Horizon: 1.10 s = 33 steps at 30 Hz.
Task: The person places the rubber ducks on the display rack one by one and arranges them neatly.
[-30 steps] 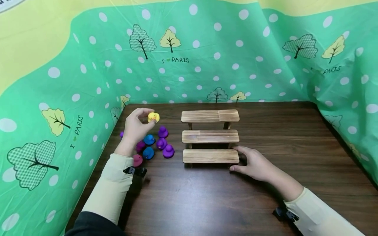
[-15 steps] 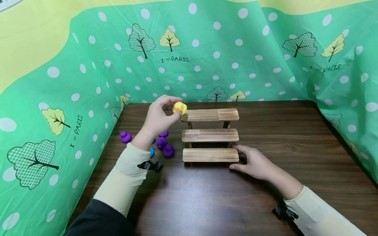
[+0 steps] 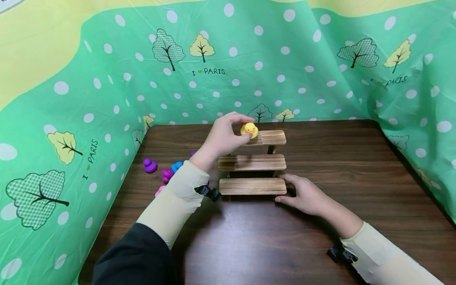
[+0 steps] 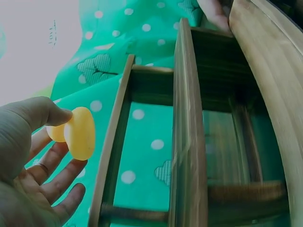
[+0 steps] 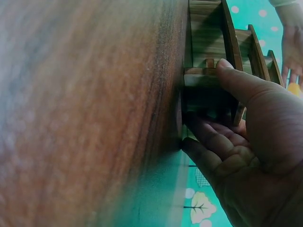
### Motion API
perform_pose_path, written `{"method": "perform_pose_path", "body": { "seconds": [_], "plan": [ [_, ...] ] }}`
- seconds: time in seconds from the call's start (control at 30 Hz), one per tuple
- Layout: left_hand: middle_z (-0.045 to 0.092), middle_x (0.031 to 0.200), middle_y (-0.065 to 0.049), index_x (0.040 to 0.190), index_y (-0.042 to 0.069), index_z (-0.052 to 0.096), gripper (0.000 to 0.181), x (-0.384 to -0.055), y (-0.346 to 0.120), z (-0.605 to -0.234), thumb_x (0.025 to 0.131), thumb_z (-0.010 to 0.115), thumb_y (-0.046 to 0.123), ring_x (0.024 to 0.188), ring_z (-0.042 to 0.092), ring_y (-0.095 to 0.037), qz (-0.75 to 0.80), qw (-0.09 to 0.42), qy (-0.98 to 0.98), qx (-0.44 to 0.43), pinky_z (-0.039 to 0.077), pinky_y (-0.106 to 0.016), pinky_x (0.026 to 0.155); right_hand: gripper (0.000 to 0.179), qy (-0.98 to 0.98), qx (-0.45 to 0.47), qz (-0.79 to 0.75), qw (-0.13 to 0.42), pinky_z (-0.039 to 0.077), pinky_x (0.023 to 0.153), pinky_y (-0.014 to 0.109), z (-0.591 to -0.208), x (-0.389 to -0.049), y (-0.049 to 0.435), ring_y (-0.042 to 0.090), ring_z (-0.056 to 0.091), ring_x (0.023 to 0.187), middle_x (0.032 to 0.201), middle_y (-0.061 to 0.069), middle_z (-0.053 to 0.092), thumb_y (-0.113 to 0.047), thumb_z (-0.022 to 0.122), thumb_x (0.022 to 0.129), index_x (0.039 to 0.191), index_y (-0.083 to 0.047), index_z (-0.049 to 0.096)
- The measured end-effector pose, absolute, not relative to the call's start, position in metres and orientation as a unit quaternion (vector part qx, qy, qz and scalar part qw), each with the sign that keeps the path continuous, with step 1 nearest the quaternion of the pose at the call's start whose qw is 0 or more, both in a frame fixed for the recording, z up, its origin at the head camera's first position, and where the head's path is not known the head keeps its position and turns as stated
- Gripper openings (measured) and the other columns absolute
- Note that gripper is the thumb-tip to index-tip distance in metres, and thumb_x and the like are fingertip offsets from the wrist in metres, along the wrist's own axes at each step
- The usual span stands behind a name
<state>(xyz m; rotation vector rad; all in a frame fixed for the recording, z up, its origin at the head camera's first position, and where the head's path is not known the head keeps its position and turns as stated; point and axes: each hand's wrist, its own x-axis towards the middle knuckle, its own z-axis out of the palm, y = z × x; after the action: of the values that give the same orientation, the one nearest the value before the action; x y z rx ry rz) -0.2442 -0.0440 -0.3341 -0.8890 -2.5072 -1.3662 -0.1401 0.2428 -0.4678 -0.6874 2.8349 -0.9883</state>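
Observation:
A yellow rubber duck (image 3: 249,129) is pinched between the thumb and fingers of my left hand (image 3: 225,135). In the head view the duck overlaps the top step of a three-step wooden stand (image 3: 253,186); the left wrist view shows the duck (image 4: 81,134) beside the stand, apart from its top board. My right hand (image 3: 305,195) grips the right end of the stand's lowest step. In the right wrist view the thumb lies on that step's front, and the fingers reach round its end.
Left of the stand, several small ducks sit on the dark wood table (image 3: 263,241), among them a purple duck (image 3: 150,166) and a blue duck (image 3: 176,166). My left forearm hides part of this group. A green dotted cloth (image 3: 213,95) rises behind the table and along its sides.
My left hand has carried the yellow duck rightward and slightly up, from above the other ducks to the top step. My right hand has stayed at the stand's lower right end.

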Motion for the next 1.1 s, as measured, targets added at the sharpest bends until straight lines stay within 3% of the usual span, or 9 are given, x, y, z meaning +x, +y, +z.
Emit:
{"method": "perform_pose_path", "body": {
  "seconds": [0.37,0.5,0.63,0.97,1.1],
  "plan": [
    [0.069,0.121,0.004,0.125,0.013,0.076,0.034,-0.248,-0.005,-0.338,0.091,0.082,0.013,0.108,0.064,-0.009,-0.443,0.027,-0.844,-0.301,0.054,-0.021,0.094,0.065,0.92,-0.222,-0.323,0.027,0.055,0.099,0.055,-0.469,-0.141,0.245,0.03,0.064,0.123,0.131,0.009,0.069,-0.034,0.087,0.089,0.141,-0.006,0.06],
    [0.069,0.124,0.003,0.126,0.013,0.075,0.035,-0.249,0.003,-0.338,0.092,0.082,0.013,0.109,0.065,-0.01,-0.438,0.018,-0.847,-0.3,0.055,-0.024,0.095,0.064,0.918,-0.223,-0.326,0.026,0.055,0.099,0.054,-0.469,-0.141,0.244,0.028,0.065,0.122,0.13,0.008,0.069,-0.033,0.088,0.088,0.14,-0.006,0.061],
    [0.068,0.124,0.003,0.126,0.013,0.075,0.035,-0.248,0.006,-0.338,0.092,0.081,0.012,0.111,0.065,-0.011,-0.438,0.014,-0.848,-0.297,0.055,-0.026,0.097,0.065,0.918,-0.224,-0.325,0.025,0.055,0.099,0.052,-0.469,-0.141,0.244,0.027,0.065,0.122,0.13,0.007,0.069,-0.033,0.089,0.088,0.14,-0.007,0.061],
    [0.067,0.129,0.003,0.131,0.013,0.073,0.039,-0.246,0.011,-0.341,0.093,0.08,0.012,0.116,0.065,-0.01,-0.436,0.007,-0.849,-0.299,0.051,-0.016,0.098,0.065,0.919,-0.225,-0.324,0.024,0.055,0.099,0.052,-0.468,-0.141,0.244,0.027,0.065,0.122,0.13,0.008,0.07,-0.032,0.089,0.087,0.139,-0.006,0.061],
    [0.068,0.13,0.004,0.134,0.015,0.072,0.042,-0.246,0.012,-0.342,0.093,0.082,0.015,0.115,0.064,-0.01,-0.422,0.02,-0.854,-0.303,0.052,-0.019,0.098,0.065,0.918,-0.225,-0.326,0.025,0.056,0.098,0.051,-0.47,-0.141,0.244,0.026,0.066,0.119,0.128,0.007,0.07,-0.033,0.089,0.087,0.139,-0.006,0.061]
  ]
}}
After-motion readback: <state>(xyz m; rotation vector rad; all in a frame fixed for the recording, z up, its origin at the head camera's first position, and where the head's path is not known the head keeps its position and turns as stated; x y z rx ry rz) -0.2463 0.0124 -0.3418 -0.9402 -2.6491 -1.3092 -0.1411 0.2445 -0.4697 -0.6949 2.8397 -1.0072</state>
